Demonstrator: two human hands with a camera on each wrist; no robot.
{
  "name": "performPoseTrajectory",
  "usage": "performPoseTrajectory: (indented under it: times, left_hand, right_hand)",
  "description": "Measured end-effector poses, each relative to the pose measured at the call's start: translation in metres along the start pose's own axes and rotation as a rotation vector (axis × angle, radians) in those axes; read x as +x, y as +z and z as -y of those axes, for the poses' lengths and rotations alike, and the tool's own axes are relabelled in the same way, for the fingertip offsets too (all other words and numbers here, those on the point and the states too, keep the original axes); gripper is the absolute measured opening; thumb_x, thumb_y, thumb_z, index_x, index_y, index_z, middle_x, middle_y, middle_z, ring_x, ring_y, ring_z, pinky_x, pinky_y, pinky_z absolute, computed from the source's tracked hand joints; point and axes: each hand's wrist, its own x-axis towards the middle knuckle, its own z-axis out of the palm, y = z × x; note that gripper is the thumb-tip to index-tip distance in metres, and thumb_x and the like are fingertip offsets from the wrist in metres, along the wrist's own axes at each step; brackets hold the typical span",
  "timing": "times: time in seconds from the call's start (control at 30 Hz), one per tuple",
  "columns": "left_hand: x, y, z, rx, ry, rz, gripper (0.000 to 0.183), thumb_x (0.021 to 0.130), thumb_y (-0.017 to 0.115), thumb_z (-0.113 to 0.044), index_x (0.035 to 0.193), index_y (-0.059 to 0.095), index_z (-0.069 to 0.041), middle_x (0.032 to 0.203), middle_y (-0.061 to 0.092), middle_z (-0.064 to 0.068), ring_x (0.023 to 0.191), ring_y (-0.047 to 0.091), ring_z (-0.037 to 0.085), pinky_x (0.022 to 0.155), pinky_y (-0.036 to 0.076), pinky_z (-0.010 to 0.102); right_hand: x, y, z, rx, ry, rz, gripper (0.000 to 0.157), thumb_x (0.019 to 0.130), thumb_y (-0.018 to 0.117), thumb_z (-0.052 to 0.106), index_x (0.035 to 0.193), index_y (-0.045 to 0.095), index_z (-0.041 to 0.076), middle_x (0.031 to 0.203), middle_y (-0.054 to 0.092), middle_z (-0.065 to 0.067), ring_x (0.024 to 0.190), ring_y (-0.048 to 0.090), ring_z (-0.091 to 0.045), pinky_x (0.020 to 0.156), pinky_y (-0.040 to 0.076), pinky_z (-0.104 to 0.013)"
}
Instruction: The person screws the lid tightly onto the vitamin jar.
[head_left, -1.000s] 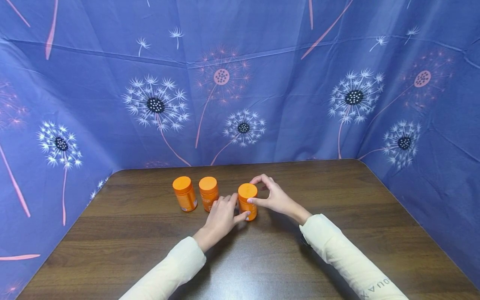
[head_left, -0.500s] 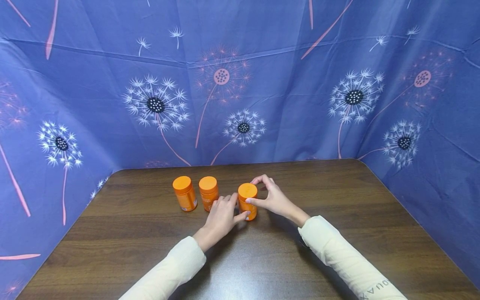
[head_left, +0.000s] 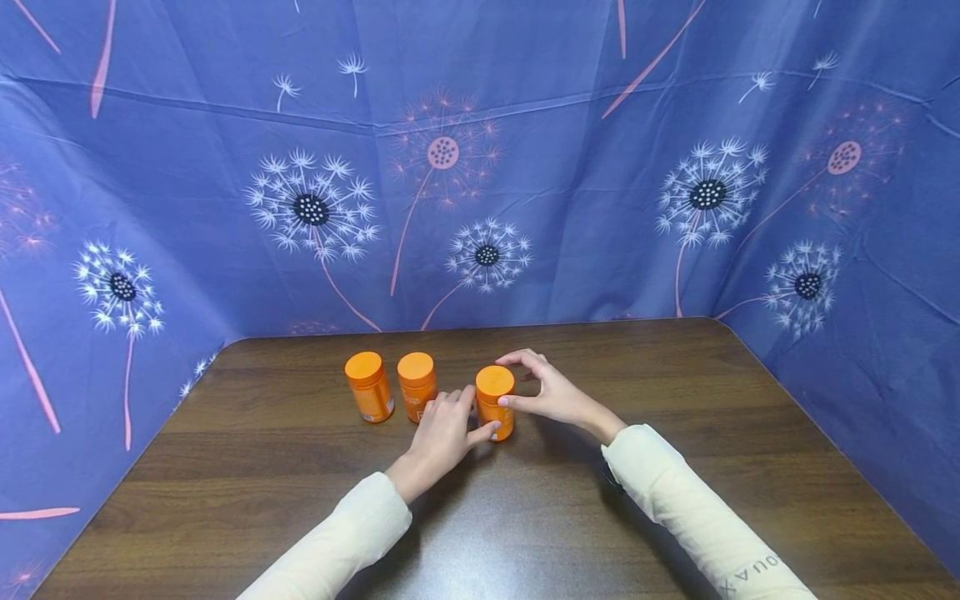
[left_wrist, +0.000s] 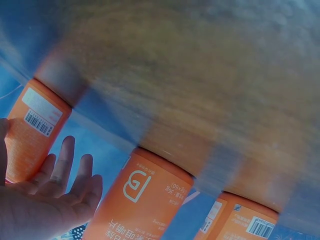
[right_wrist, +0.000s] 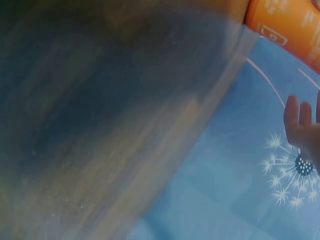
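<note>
Three orange bottles with orange lids stand upright in a row on the table. My left hand (head_left: 442, 429) holds the rightmost bottle (head_left: 487, 415) low on its body, thumb in front and fingers at its left side. In the left wrist view that bottle (left_wrist: 37, 130) shows a white barcode label between thumb and fingers. My right hand (head_left: 551, 396) pinches the lid (head_left: 495, 381) of the same bottle, thumb at the front and index finger at the back. The middle bottle (head_left: 417, 383) is partly hidden behind my left hand; the leftmost bottle (head_left: 369, 390) stands beside it.
The brown wooden table (head_left: 570, 517) has rounded far corners. A blue cloth (head_left: 585, 200) printed with dandelions hangs behind the table and along both sides.
My right hand and forearm shift slightly back and forth at the lid. My left hand and the three bottles keep their places.
</note>
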Motion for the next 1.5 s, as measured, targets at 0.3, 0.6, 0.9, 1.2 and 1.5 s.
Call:
performPoseTrajectory:
  times: [0.3,0.6,0.9,1.2,1.5]
  left_hand:
    - [0.000,0.000,-0.001,0.008,0.000,-0.001,0.047,0.078,0.063,-0.052,0.099,0.054,-0.011,0.072,0.055,-0.003,0.070,0.051,0.016,0.064,0.041,0.031]
    - [0.000,-0.001,-0.001,0.006,-0.001,-0.005,0.046,0.078,0.064,-0.052,0.097,0.054,-0.011,0.070,0.054,-0.003,0.069,0.051,0.015,0.063,0.040,0.030]
    - [0.000,-0.001,-0.002,0.008,-0.002,-0.001,0.047,0.078,0.064,-0.051,0.098,0.055,-0.010,0.071,0.054,-0.002,0.070,0.051,0.016,0.063,0.041,0.031]
    - [-0.001,0.000,-0.002,0.013,0.008,-0.026,0.047,0.077,0.065,-0.050,0.097,0.055,-0.009,0.071,0.055,-0.001,0.071,0.053,0.018,0.064,0.041,0.034]
    - [-0.001,-0.001,-0.003,0.016,0.014,-0.038,0.049,0.077,0.065,-0.051,0.098,0.055,-0.009,0.070,0.055,-0.001,0.070,0.053,0.019,0.064,0.042,0.034]
  right_hand:
    - [-0.001,-0.008,0.016,0.032,-0.067,0.089,0.047,0.083,0.064,0.005,0.127,0.047,0.004,0.127,0.048,-0.013,0.111,0.045,-0.027,0.094,0.033,-0.057]
    - [0.002,-0.012,0.019,0.038,-0.127,0.115,0.043,0.085,0.059,0.002,0.126,0.048,-0.001,0.127,0.049,-0.017,0.115,0.043,-0.030,0.097,0.029,-0.056]
    - [0.005,-0.012,0.003,0.045,-0.116,0.120,0.044,0.085,0.063,0.017,0.126,0.051,0.005,0.126,0.051,-0.004,0.120,0.041,-0.022,0.098,0.030,-0.055]
    - [0.002,-0.009,0.003,0.007,-0.056,0.052,0.041,0.081,0.068,0.014,0.120,0.054,0.012,0.123,0.052,-0.005,0.111,0.044,-0.027,0.090,0.038,-0.049]
    - [0.000,0.000,0.001,0.007,0.003,-0.008,0.042,0.079,0.071,0.021,0.115,0.050,0.015,0.116,0.052,0.000,0.111,0.045,-0.024,0.093,0.034,-0.051]
